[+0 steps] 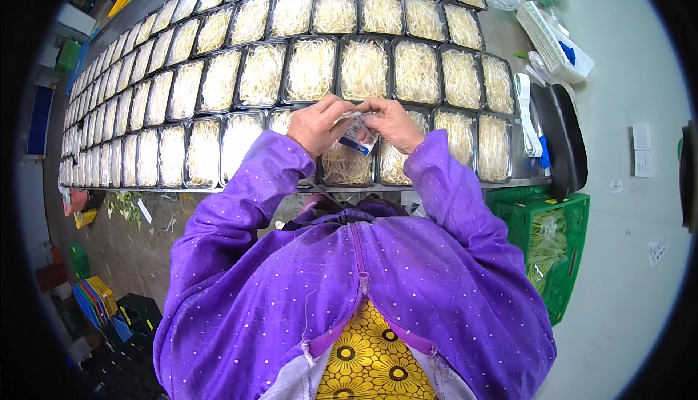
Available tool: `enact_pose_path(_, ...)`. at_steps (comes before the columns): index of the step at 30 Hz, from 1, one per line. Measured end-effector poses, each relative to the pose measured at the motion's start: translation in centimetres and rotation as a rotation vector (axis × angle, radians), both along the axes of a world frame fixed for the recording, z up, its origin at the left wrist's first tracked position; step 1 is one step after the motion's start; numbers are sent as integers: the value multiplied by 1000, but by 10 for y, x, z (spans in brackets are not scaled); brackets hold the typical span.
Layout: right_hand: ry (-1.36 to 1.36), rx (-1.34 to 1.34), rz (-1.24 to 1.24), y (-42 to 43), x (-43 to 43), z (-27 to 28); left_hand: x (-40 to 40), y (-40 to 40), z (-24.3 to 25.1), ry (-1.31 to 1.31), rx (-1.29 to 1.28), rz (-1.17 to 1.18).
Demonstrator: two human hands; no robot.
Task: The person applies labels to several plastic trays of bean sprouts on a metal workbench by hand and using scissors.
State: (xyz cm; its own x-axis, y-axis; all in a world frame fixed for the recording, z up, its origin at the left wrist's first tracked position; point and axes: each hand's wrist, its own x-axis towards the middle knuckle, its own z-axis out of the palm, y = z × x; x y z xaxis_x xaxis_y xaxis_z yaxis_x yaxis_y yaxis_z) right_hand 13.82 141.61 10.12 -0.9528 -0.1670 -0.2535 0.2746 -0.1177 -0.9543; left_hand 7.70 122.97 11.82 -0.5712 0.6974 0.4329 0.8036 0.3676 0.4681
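Note:
Above the near row of trays, my left hand (322,124) and my right hand (395,126) meet. Between their fingertips they pinch a small clear plastic label or film (355,145) with blue and white print. Right beneath it sits a black tray of bean sprouts (348,166), its far part hidden by my hands. Several more black trays of pale bean sprouts (364,69) stand side by side in rows across the table, running far off to the left. Some of them look shiny on top, but I cannot tell whether all are covered.
Right of the trays lie a white looped strip (524,113), a blue item (543,152) and a curved black object (564,141). Beyond them is a white plastic basket (545,40). A green crate (575,247) holding leafy greens stands below the metal table's front edge (523,183).

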Motion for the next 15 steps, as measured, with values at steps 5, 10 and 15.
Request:
enact_pose_path(5,347,490,-120,9,11,-1,-7,-7,2,-54,-98,103)
enact_pose_path(10,541,795,-179,16,23,2,-13,-19,-9,-602,-23,175)
enact_pose_path(15,445,744,-207,8,25,22,-6,-9,-10,-1875,619,155)
